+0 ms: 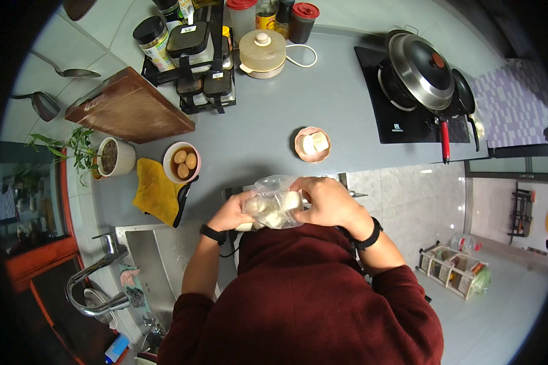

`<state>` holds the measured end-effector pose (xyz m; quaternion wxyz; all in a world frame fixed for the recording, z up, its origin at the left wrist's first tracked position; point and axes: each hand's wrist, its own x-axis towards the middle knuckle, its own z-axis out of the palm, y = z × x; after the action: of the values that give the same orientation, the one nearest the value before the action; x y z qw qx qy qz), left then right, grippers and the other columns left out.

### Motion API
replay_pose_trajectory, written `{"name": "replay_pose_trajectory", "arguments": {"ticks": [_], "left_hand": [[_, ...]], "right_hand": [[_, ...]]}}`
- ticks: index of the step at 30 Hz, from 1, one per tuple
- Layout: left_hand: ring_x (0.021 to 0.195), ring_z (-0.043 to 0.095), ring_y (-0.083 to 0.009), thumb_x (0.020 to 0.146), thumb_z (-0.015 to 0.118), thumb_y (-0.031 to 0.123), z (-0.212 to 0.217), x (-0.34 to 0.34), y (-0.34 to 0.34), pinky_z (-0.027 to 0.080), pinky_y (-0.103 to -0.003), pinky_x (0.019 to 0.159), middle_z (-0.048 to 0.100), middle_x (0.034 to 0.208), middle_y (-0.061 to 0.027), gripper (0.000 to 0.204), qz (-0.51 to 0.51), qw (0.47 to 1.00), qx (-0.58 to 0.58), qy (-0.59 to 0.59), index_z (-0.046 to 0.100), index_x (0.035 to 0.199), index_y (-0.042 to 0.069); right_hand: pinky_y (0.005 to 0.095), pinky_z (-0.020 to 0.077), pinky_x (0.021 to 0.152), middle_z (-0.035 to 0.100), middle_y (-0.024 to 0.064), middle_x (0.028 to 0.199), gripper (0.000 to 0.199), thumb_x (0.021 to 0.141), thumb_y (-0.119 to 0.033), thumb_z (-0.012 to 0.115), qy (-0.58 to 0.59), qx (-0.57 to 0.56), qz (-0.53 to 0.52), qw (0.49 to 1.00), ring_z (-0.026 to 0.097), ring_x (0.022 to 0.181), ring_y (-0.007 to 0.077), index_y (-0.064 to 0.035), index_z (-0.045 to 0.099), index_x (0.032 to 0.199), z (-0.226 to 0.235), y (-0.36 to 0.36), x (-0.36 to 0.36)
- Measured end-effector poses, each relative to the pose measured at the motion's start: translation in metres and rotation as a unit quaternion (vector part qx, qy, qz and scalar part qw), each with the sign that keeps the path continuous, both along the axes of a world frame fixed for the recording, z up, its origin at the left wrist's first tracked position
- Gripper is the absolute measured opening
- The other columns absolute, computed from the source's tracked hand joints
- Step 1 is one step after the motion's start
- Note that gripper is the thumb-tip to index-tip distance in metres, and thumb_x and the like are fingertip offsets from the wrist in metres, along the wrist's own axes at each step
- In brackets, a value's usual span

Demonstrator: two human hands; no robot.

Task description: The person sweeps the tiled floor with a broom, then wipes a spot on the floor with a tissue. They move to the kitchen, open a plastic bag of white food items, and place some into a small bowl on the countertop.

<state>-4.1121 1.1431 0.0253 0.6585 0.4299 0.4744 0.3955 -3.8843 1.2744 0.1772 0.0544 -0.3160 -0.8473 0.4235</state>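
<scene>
Both hands hold a clear plastic bag [273, 204] of pale white lumps close to my chest. My left hand [230, 213] grips the bag's lower left side. On the right, my right hand [326, 199] pinches the bag's top edge. Just beyond the bag, a small pink bowl [312, 145] with two white pieces sits on the grey counter [262, 115]. A white bowl [181, 162] of brown eggs in dark liquid stands to the left, next to a yellow cloth [153, 190].
A wooden cutting board [128, 106], spice rack [198, 58], beige lidded pot [262, 53] and jars line the back. A lidded pan [421, 70] sits on the black cooktop [402, 115] at right. A potted plant [106, 155], sink [149, 267] and faucet [94, 283] lie left.
</scene>
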Motion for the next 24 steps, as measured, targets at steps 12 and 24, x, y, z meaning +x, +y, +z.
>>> {"name": "replay_pose_trajectory", "arguments": {"ticks": [12, 24], "left_hand": [[0.115, 0.052, -0.0159, 0.067, 0.079, 0.0, -0.021, -0.023, -0.021, 0.041, -0.032, 0.1, 0.054, 0.131, -0.0067, 0.075, 0.059, 0.998, -0.012, -0.011, 0.046, 0.134, 0.0], [0.122, 0.048, -0.0209, 0.066, 0.076, -0.002, 0.006, -0.023, -0.023, 0.04, -0.035, 0.103, 0.045, 0.139, -0.0102, 0.081, 0.097, 0.994, 0.009, -0.045, 0.039, 0.138, 0.0]], "right_hand": [[0.0224, 0.0411, 0.059, 0.056, -0.0025, 0.074, 0.039, 0.076, -0.022, 0.074, 0.075, -0.165, -0.313, 0.932, 0.05, 0.066, 0.0068, -0.0031, 0.065, 0.109, -0.124, 0.077, 0.083], [0.03, 0.0469, 0.068, 0.062, 0.0076, 0.08, 0.049, 0.075, -0.029, 0.076, -0.087, -0.028, -0.198, 0.976, 0.059, 0.073, 0.0184, 0.0025, 0.064, 0.111, -0.144, 0.082, 0.054]]}}
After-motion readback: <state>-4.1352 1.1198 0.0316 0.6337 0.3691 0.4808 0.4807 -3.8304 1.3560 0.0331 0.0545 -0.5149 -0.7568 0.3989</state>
